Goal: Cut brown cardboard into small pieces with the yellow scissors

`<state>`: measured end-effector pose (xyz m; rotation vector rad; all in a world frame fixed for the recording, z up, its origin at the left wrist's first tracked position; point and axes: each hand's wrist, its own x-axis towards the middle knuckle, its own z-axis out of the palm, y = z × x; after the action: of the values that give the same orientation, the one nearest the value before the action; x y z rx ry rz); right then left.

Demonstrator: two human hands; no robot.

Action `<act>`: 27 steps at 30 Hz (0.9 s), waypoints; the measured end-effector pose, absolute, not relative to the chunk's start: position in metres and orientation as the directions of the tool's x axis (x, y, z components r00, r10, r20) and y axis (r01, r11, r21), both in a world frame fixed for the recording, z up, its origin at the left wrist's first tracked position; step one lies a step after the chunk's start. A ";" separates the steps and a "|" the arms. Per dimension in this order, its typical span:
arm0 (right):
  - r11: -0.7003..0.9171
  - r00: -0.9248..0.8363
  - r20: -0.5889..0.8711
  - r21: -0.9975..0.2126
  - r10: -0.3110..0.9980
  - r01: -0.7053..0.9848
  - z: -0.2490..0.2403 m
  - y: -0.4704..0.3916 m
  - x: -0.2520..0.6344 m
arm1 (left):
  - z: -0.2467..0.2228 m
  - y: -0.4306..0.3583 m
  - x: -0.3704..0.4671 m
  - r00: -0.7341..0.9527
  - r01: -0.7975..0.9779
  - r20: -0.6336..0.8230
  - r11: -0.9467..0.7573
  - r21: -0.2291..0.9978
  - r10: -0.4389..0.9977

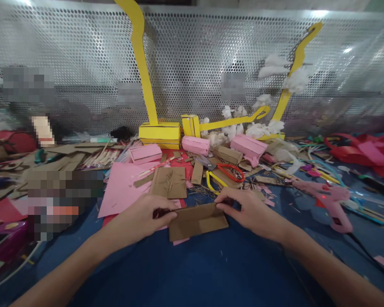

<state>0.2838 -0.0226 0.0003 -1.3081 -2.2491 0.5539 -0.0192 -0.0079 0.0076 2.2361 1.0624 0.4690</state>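
Observation:
A folded strip of brown cardboard (198, 222) is held level above the blue table, its crease running lengthwise. My left hand (147, 215) pinches its left end between thumb and fingers. At the opposite end, my right hand (245, 209) grips the upper edge in the same way. Just beyond the strip lie a flat cardboard piece (169, 182), a pink sheet (121, 183) and scissors with red and yellow handles (231, 172). A bit of pink paper (181, 241) shows below the strip's lower edge.
Yellow boxes (160, 133) and pink boxes (196, 146) stand at the back, with tall yellow strips (145, 81) and white fluff before a perforated metal panel (192, 51). A pink glue gun (331, 202) with a cord lies right. Cardboard scraps (64, 164) cover the left.

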 end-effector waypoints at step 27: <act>0.262 -0.367 0.138 -0.913 0.920 0.314 0.007 -0.018 0.284 | 0.007 0.009 -0.032 0.255 0.380 0.164 -0.255 0.889 0.953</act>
<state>0.2843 -0.0180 0.0065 -1.1222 -1.8319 1.0958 -0.0324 0.0093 0.0069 1.7778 1.2240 0.9673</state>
